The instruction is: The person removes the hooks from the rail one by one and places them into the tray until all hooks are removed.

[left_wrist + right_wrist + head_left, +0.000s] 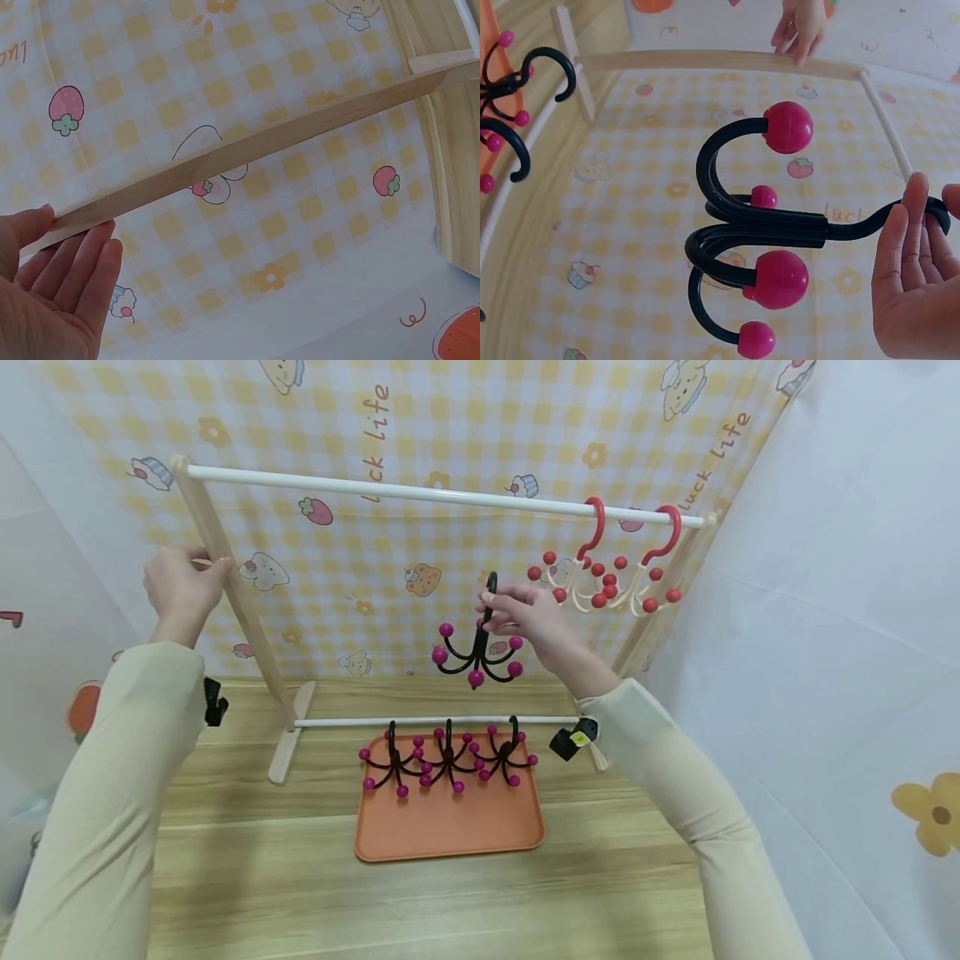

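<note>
Yellow-checked cloth (337,568) hung behind. Left hand (183,583) pinched a wooden post (253,639) between thumb and fingers. Right hand (531,617) pinched a black hanger (480,647) near its top, midair below the white rail (390,490). Three more black hangers (448,760) lay on an orange tray (450,835); two red-hooked hangers (600,524) hung from the rail.

A yellow-checked cloth (465,410) was printed with strawberries (320,512) and cupcakes (527,486); a white sheet (832,610) was marked by a flower (941,815); the tabletop (300,877) was wood-grained.
</note>
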A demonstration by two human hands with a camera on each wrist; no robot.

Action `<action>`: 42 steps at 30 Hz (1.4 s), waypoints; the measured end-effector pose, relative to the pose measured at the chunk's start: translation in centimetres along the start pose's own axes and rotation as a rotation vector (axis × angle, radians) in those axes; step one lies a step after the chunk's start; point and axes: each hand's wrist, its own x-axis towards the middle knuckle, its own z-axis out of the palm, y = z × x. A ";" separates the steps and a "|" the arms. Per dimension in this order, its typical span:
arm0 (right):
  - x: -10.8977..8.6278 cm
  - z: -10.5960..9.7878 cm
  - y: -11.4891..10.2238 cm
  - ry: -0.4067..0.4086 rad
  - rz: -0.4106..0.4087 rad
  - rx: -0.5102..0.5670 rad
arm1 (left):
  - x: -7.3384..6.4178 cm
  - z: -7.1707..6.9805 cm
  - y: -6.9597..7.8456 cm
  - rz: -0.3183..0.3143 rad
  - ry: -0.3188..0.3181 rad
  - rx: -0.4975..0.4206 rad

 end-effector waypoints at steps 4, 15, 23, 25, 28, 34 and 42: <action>-0.4 0.4 0.9 -0.010 0.022 -0.007 | 0.0 0.0 -0.1 0.006 0.000 -0.001; -1.9 1.4 3.5 -0.093 0.050 0.001 | 0.1 -0.1 -0.1 0.000 -0.004 0.014; -2.8 2.4 5.6 -0.120 0.084 0.039 | 0.0 -0.1 -0.1 0.002 0.003 0.013; -3.1 2.6 6.1 -0.129 0.090 0.039 | 0.1 -0.1 -0.1 0.001 0.003 0.013; -3.5 2.9 6.9 -0.143 0.105 0.040 | 0.1 0.0 0.0 -0.003 0.005 0.019; -4.3 3.6 8.4 -0.165 0.139 0.054 | 0.1 0.0 0.0 -0.004 0.001 0.011; -5.4 4.9 10.1 -0.223 0.158 0.009 | 0.1 0.0 0.0 0.000 0.000 0.015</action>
